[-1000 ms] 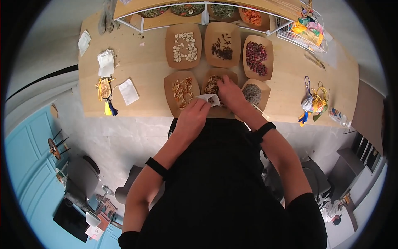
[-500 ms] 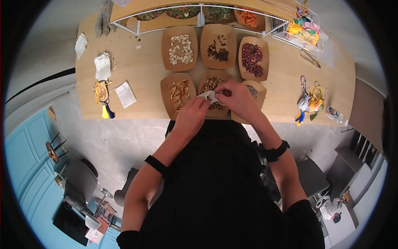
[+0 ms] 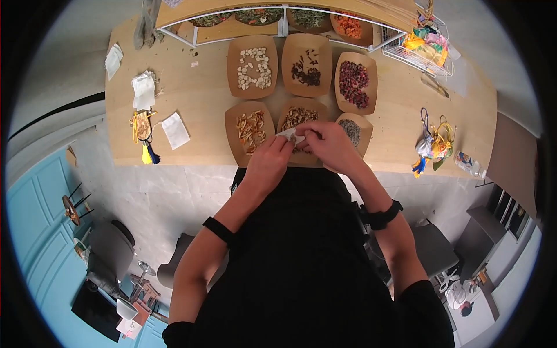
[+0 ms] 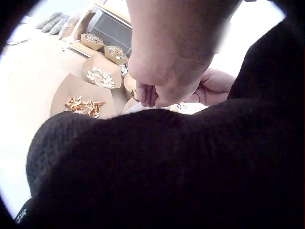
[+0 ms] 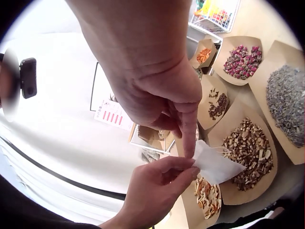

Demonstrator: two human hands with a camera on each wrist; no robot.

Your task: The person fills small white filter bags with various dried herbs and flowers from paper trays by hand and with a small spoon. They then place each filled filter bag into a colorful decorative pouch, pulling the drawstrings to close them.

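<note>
Just above the center of the head view, my left hand (image 3: 270, 164) pinches a white pouch (image 5: 217, 167) over a tray (image 3: 321, 110) of brown chips (image 3: 299, 116) on the counter (image 3: 197, 87) while my right hand (image 3: 335, 147) touches it, whether gripping I cannot tell.

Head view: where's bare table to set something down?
Between the orange-strip tray and flat white pouch; between the grey-filled tray and tasselled sachets. Crowded: the middle, with left hand, right hand and six trays.

Nothing legible here: bottle (image 3: 471, 165) by the near right corner of the table (image 3: 389, 136), label (image 3: 463, 158) too small to read!
</note>
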